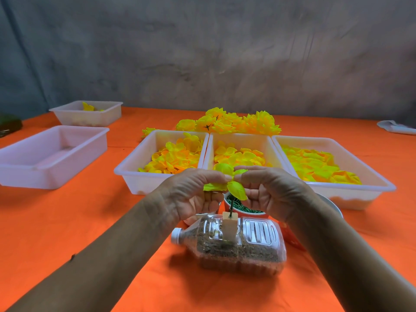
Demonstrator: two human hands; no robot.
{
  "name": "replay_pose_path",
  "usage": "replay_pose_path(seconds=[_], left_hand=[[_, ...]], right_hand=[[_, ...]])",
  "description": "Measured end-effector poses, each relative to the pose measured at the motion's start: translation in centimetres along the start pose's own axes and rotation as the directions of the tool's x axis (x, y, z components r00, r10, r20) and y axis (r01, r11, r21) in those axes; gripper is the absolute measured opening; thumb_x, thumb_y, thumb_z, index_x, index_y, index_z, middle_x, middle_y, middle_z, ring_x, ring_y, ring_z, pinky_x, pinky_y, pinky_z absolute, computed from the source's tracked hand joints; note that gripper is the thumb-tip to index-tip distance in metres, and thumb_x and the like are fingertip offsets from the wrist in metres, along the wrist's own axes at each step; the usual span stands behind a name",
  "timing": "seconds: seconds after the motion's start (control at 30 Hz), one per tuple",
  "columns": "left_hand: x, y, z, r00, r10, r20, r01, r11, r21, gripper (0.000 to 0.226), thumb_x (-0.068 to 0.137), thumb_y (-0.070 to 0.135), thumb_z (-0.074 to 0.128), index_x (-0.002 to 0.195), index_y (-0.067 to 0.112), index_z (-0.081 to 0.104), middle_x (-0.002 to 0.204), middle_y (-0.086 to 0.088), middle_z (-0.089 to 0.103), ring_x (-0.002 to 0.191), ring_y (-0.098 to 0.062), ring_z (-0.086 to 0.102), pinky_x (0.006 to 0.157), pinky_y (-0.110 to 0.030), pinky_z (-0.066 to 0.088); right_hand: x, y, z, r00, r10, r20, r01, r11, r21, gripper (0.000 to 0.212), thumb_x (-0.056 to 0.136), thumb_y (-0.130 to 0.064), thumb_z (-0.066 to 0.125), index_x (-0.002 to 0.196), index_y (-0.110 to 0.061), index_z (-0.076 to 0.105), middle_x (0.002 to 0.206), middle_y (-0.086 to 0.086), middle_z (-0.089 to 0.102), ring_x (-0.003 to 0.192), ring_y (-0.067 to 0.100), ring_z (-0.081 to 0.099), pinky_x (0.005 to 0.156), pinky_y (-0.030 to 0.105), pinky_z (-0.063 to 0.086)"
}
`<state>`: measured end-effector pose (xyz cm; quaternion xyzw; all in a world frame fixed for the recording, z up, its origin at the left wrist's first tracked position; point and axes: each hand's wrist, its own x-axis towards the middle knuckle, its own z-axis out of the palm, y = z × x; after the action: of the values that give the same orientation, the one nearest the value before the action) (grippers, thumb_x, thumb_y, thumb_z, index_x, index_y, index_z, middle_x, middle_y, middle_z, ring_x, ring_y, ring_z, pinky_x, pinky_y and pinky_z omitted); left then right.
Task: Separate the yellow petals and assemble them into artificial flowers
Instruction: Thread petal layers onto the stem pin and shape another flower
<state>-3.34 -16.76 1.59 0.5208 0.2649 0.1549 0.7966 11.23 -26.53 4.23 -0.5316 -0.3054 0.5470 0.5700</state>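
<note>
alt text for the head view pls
Both hands, left hand and right hand, pinch a yellow petal cluster above a sand-filled plastic bottle lying on an orange tablecloth. Behind them stand three white trays of yellow petals.

Two bare arms come up from the bottom corners of the frame and meet in the middle. The left hand [191, 194] and the right hand [267, 190] face each other, knuckles up. Both have curled fingers and pinch with their thumbs and fingertips.
</note>
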Motion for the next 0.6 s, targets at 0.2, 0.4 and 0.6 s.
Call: replay_pose_path(seconds=[0.2, 0.4, 0.6], left_hand=[[0.0, 0.1, 0.2, 0.999, -0.036, -0.034, 0.035, 0.999, -0.018, 0.011, 0.089, 0.015, 0.059, 0.086, 0.007, 0.065, 0.062, -0.005, 0.067, 0.052, -0.015, 0.064, 0.046, -0.023, 0.049], [-0.9, 0.0, 1.9, 0.992, 0.014, -0.127, -0.010, 0.999, 0.030, 0.029, 0.057, 0.015, 0.072, 0.083, 0.007, 0.063, 0.056, -0.003, 0.061, 0.044, -0.010, 0.054, 0.040, -0.018, 0.044], [-1.0, 0.2, 2.3, 0.991, 0.030, -0.130, -0.033, 0.999, -0.017, 0.034, 0.054, 0.014, 0.072, 0.085, 0.007, 0.060, 0.057, -0.004, 0.060, 0.044, -0.010, 0.052, 0.040, -0.019, 0.043]], right_hand=[[0.0, 0.0, 0.0, 1.000, -0.005, -0.007, 0.005, 1.000, -0.003, 0.020, 0.079, 0.004, 0.060, 0.094, -0.009, 0.063, 0.071, 0.012, 0.069, 0.050, 0.017, 0.066, 0.042, 0.018, 0.048], [0.0, 0.0, 0.0, 1.000, -0.007, -0.001, 0.007, 1.000, -0.016, 0.020, 0.079, 0.005, 0.060, 0.094, -0.008, 0.063, 0.066, 0.010, 0.069, 0.046, 0.015, 0.063, 0.041, 0.018, 0.048], [0.0, -0.2, -0.1, 1.000, -0.010, 0.014, 0.011, 1.000, -0.024, 0.020, 0.080, 0.003, 0.059, 0.095, -0.009, 0.063, 0.068, 0.009, 0.069, 0.049, 0.017, 0.065, 0.047, 0.022, 0.051]])
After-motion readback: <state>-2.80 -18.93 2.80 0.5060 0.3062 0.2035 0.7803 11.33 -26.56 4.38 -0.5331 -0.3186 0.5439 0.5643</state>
